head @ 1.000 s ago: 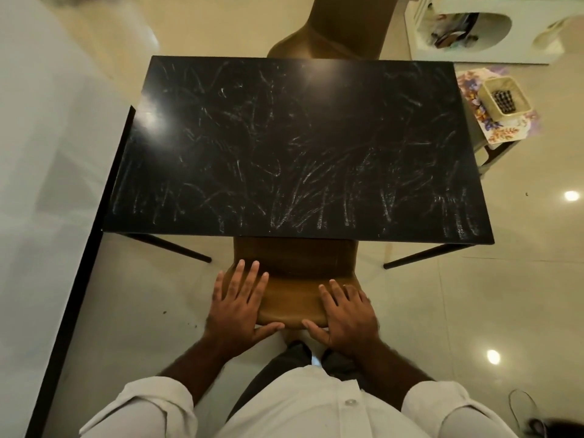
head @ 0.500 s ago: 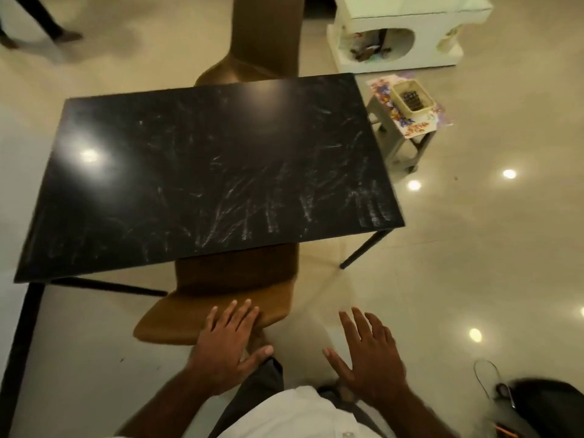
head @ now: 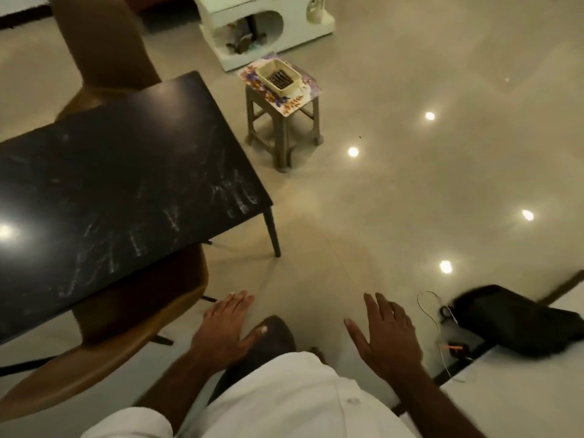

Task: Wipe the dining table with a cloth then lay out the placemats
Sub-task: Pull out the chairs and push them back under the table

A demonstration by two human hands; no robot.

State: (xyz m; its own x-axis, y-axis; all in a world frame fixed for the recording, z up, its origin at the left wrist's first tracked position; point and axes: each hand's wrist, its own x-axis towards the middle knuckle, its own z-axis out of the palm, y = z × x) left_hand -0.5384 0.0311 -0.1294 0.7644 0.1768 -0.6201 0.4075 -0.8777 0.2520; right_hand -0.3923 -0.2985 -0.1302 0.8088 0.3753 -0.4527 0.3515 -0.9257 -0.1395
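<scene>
On my far left the dining table [head: 120, 191] runs off the edge of view, its dark top streaked with pale smears, heaviest toward the near right corner. No cloth lies on the part I can see, and no placemats either. A brown chair [head: 104, 339] is tucked under the near edge, and another chair [head: 104, 39] stands at the far edge.

My left hand [head: 226, 328] hangs just off the tucked chair's right side, palm down, fingers loose and spread, gripping nothing. My right hand [head: 390, 335] is held the same way further right, flat, slack and empty, over bare floor.

Ahead, beyond the table's far right corner, stands a small stool [head: 282, 128]. On it lies a flowered mat [head: 281, 90], which I take to be a placemat or a stack of them, with a cream basket [head: 278, 76] sitting on top. I cannot tell what the dark things inside the basket are. The mat's long side runs from near right to far left, one corner overhanging the stool toward me.

The stool lies forward between my two hands, well apart from both, so I judge I must step toward it before either can reach. A black bag [head: 518, 324] with a white cable lies on the floor at my far right.
</scene>
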